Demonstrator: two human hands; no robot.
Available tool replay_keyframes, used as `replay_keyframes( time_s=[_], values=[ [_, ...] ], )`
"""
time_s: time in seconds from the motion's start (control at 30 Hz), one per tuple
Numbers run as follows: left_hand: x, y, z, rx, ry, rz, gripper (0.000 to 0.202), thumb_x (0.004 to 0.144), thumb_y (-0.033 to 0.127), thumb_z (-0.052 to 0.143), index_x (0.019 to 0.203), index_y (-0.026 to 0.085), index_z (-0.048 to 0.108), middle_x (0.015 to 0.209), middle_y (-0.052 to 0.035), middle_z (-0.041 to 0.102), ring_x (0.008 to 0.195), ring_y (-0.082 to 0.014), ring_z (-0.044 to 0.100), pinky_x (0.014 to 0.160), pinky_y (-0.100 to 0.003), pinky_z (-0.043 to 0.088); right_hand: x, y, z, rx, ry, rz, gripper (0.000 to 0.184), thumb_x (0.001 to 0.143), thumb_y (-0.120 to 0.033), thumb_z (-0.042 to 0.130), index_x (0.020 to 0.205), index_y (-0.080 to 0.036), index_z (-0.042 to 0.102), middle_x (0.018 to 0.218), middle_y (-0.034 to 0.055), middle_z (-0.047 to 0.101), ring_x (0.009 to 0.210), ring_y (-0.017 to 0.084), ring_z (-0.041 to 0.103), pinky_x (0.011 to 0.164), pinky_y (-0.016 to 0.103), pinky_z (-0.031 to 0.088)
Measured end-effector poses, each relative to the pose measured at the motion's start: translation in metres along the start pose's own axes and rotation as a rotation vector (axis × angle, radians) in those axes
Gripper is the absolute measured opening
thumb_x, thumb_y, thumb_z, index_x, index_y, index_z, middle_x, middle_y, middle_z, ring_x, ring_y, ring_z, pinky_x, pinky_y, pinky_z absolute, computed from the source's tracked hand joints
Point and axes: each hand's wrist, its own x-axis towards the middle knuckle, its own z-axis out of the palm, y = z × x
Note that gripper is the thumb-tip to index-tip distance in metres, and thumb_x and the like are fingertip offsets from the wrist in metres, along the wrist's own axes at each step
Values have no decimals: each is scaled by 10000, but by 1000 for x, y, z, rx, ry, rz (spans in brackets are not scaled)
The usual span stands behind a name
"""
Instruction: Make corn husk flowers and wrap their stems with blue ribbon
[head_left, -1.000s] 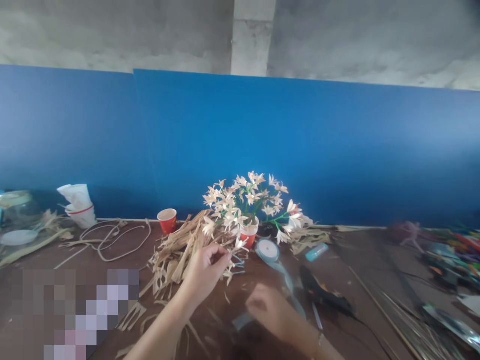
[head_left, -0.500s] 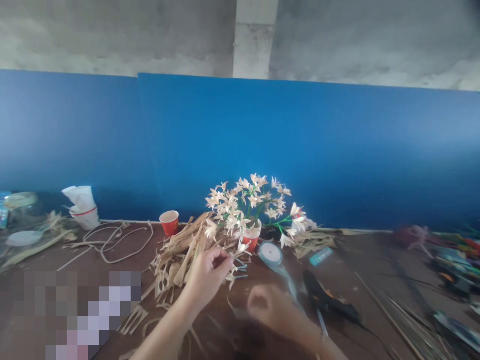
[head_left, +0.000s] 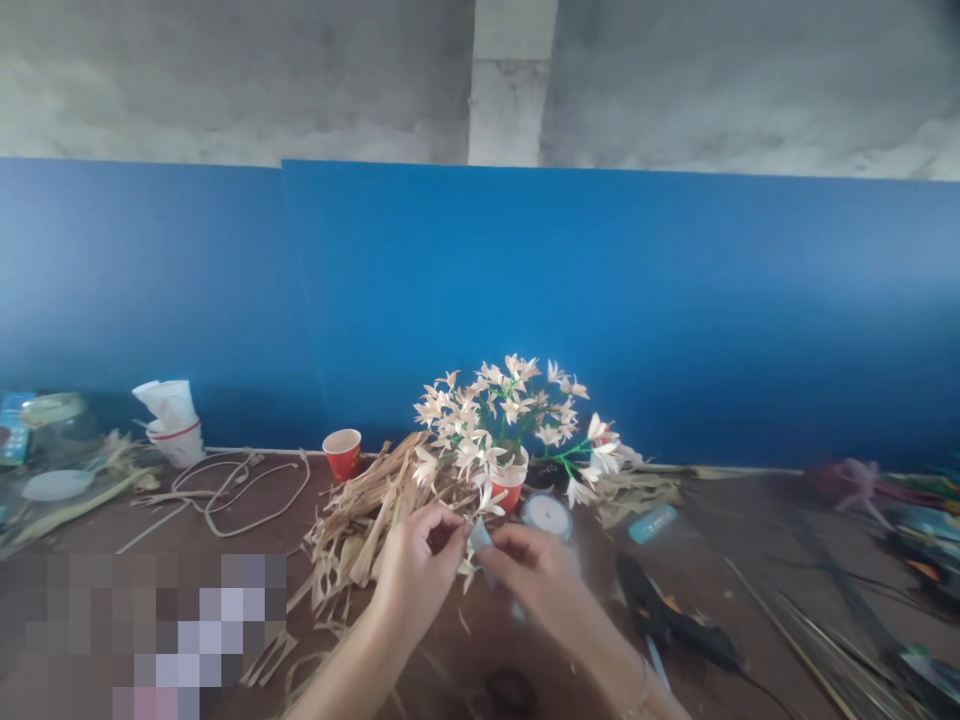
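Note:
My left hand [head_left: 424, 550] is closed in a pinch, thumb against fingers, on what looks like the thin stem of a cream flower [head_left: 491, 498] just above the fingertips. Close beside it, my right hand [head_left: 536, 570] pinches a pale blue ribbon [head_left: 481, 538] at the same spot. Behind both hands a bunch of cream flowers [head_left: 514, 408] on green stems stands in a red and white paper cup [head_left: 511, 492]. A ribbon spool [head_left: 549, 516] lies right of the cup. Dry husk strips [head_left: 375, 510] are heaped beyond my left hand.
A black glue gun [head_left: 675, 620] with a cord lies to the right, near thin rods [head_left: 795, 640]. A light blue tube-like item [head_left: 652, 523] sits behind it. Leftward are another red cup [head_left: 343, 455], a white cable [head_left: 214, 510] and a white cup with paper [head_left: 176, 440]. A blue partition [head_left: 450, 270] backs the table.
My right hand has moved up and left to meet my left hand, bringing the pale blue ribbon to the flower. The left hand has kept its pinch. The view has tilted slightly.

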Motion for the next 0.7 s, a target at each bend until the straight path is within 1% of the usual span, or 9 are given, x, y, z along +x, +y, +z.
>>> replay_keyframes(
  time_s=[0.13,0.27,0.47,0.57,0.7],
  values=[
    [-3,6,-1,62,10,35,156,736,227,540,647,180,659,573,-5,623,540,-153,550,524,-227,401,1,-4,6,-25,92,-69,393,762,-544,597,643,-170,624,519,-31,542,446,93,518,430,187,408],
    [-4,7,0,84,22,62,157,733,205,531,642,184,656,585,-10,630,549,-156,561,526,-227,407,3,-2,7,-32,105,-105,394,763,-546,595,649,-171,625,533,-32,530,453,91,510,431,186,418],
    [-6,7,1,95,19,69,156,745,207,517,652,179,639,594,-11,629,550,-155,568,536,-230,423,6,4,11,1,149,-73,426,770,-564,569,657,-157,617,518,-23,547,439,96,510,410,188,412],
    [-7,8,1,87,32,78,152,738,197,516,641,182,632,595,-12,631,541,-153,564,522,-228,423,7,4,14,22,165,-49,439,753,-576,579,629,-156,592,501,-29,527,428,98,505,404,191,409],
    [-8,8,1,87,26,81,161,752,209,523,637,184,633,595,-13,628,528,-148,553,519,-230,423,6,2,16,56,180,-53,476,739,-612,571,586,-161,548,499,-36,493,419,90,482,395,188,400]
  ],
)
